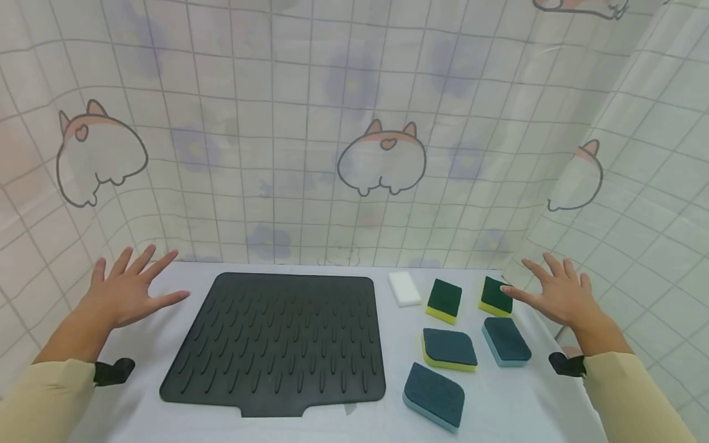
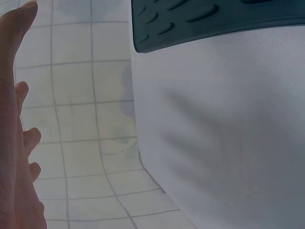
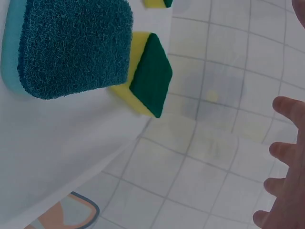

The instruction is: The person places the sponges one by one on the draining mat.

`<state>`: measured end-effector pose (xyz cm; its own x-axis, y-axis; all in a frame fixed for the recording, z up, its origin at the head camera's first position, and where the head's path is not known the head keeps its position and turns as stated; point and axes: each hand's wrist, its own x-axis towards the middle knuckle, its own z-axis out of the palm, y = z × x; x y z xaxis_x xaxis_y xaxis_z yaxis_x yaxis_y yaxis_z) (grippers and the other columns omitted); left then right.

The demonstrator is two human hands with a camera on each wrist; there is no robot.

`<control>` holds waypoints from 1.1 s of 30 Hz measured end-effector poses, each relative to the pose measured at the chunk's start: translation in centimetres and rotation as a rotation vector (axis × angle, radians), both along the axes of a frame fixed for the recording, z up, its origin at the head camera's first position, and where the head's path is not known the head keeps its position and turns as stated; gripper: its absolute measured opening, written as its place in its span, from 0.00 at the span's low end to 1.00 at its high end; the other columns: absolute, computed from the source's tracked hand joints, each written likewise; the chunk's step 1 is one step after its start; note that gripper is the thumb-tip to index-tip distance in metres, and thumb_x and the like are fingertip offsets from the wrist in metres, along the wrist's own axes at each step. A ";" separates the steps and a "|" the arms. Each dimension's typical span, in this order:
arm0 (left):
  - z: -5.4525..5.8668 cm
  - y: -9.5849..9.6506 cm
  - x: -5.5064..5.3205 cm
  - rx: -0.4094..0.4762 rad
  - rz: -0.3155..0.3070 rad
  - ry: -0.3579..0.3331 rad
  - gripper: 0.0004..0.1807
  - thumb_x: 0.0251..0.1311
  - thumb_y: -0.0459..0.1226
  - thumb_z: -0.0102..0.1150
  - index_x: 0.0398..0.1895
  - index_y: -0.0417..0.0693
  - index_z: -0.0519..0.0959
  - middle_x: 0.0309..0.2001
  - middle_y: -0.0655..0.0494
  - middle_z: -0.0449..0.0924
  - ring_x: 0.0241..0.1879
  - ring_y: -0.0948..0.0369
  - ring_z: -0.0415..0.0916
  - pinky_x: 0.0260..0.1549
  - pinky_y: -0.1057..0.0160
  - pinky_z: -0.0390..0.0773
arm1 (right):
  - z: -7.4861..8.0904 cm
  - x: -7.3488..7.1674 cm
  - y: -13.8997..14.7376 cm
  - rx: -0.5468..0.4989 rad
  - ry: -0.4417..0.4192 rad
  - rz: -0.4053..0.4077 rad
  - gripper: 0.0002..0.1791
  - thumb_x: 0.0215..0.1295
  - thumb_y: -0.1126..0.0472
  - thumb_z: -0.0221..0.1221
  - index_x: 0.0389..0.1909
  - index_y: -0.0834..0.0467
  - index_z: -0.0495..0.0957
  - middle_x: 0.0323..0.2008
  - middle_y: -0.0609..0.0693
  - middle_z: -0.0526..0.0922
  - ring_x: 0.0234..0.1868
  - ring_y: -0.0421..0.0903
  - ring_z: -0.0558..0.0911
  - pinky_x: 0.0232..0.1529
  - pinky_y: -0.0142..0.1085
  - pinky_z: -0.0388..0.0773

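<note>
Five sponges lay right of the black mat, none on it; work looked unstarted, everything left. Beyond, left hand and right hand hovered empty, fingers spread wide.

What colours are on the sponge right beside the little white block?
Dark green on top and yellow underneath; that sponge shows best in the head view.

White table, dark ridged mat, sponges
</note>
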<state>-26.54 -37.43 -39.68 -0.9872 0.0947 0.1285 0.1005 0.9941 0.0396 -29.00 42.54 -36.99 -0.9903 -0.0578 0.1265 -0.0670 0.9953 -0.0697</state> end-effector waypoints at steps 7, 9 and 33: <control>0.2 0.3 0.2 -0.006 0.009 -0.008 0.57 0.60 0.76 0.45 0.84 0.59 0.41 0.80 0.30 0.39 0.76 0.25 0.36 0.66 0.20 0.28 | -0.1 0.1 -0.1 0.001 -0.001 -0.010 0.57 0.62 0.20 0.50 0.80 0.56 0.54 0.77 0.75 0.43 0.74 0.84 0.42 0.64 0.81 0.36; 0.1 0.3 0.2 0.001 0.009 -0.009 0.57 0.60 0.76 0.45 0.84 0.59 0.41 0.80 0.30 0.40 0.76 0.24 0.35 0.66 0.20 0.28 | -0.3 0.2 -0.2 0.005 -0.006 -0.013 0.57 0.62 0.20 0.49 0.80 0.55 0.54 0.77 0.74 0.43 0.74 0.83 0.42 0.64 0.81 0.36; -1.2 0.0 0.8 0.016 0.000 -0.029 0.57 0.60 0.76 0.45 0.84 0.63 0.38 0.81 0.32 0.38 0.76 0.24 0.35 0.65 0.20 0.29 | -1.8 0.6 -1.2 -0.004 0.002 0.004 0.57 0.61 0.20 0.51 0.79 0.56 0.55 0.77 0.75 0.45 0.73 0.84 0.44 0.65 0.81 0.39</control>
